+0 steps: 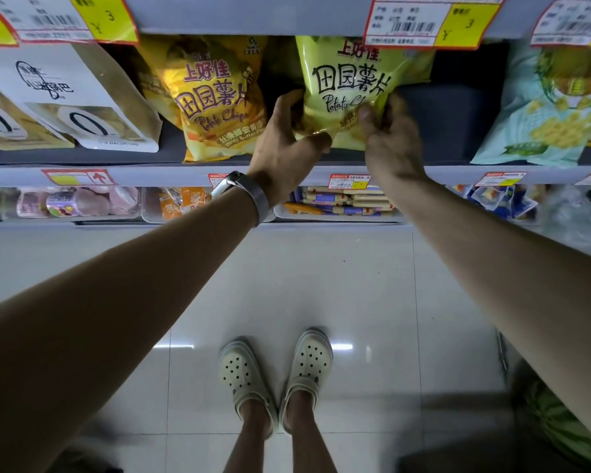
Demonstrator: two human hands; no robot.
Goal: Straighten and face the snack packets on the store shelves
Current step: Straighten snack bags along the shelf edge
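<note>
A yellow-green potato chip packet [348,80] stands upright on the grey shelf [458,172], its front facing me. My left hand [287,138] grips its lower left corner, thumb across the front. My right hand [389,134] grips its lower right corner, thumb on the front. To its left a golden honey-butter chip packet [215,100] leans slightly, front outward. More packets sit behind it, partly hidden.
White-and-brown bags [65,107] fill the shelf's left end. A pale blue packet [546,107] stands at the right, with a dark gap [458,114] beside it. Price tags [430,22] hang above. Small snacks in trays [348,203] occupy the lower shelf. A watermelon [560,425] lies on the floor.
</note>
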